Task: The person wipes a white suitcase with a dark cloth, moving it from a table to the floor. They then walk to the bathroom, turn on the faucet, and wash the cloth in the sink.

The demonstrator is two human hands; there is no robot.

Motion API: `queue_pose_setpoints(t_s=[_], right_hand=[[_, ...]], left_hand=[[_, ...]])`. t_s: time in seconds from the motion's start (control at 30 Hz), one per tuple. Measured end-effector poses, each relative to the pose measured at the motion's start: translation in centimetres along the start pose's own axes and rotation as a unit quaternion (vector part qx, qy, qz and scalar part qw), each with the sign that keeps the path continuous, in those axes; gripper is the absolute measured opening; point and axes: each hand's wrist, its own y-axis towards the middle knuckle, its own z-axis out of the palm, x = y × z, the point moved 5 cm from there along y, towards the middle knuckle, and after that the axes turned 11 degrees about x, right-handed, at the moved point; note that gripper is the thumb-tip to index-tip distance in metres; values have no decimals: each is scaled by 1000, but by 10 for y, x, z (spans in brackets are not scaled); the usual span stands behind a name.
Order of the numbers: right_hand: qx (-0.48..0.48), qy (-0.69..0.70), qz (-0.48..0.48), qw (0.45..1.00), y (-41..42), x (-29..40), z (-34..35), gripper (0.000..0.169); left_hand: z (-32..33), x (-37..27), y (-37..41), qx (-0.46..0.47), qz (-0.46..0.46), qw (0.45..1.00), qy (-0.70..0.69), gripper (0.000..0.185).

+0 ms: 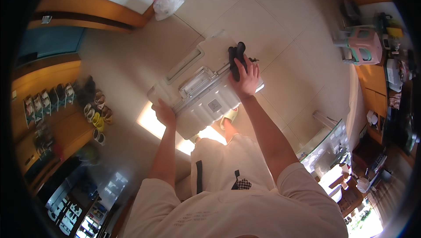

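A pale hard-shell suitcase [210,88] with ribbed sides and a metal frame is held at a slant before me, over the floor. My left hand [164,113] grips its left end, the thumb on the upper face. At the opposite end, my right hand [246,79] presses on a black two-pronged piece [237,58], with its fingers over it. Whether that piece is part of the case or separate, I cannot tell. A carry handle [198,81] sits along the frame between my hands, beside a long recessed slot [185,66]. The undersides are hidden.
My slippered foot [229,118] is just below the case on the tiled floor [276,17]. Shoes [98,119] and a shoe rack [49,101] line the left. A tied plastic bag [168,3] lies by the wall; a glass-topped table [324,142] and pink stool [365,46] stand right.
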Motion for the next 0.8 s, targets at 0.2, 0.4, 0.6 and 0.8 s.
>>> queue_pose_setpoints(t_s=[0.2,0.4,0.6,0.8], right_hand=[[-64,-29,-2,998,86,-88,-41,51],[-105,-55,40,992,169,-175,-78,48],[-127,-93,99,983,243,-262,-111,45],[-163,-121,144,968,321,-359,-154,45]], left_hand=[[52,-127,-13,25,35,999,-22,51],[100,-275,-7,23,85,996,-31,50],[150,-420,4,32,151,988,-30,47],[205,-577,-3,92,176,980,-26,46]])
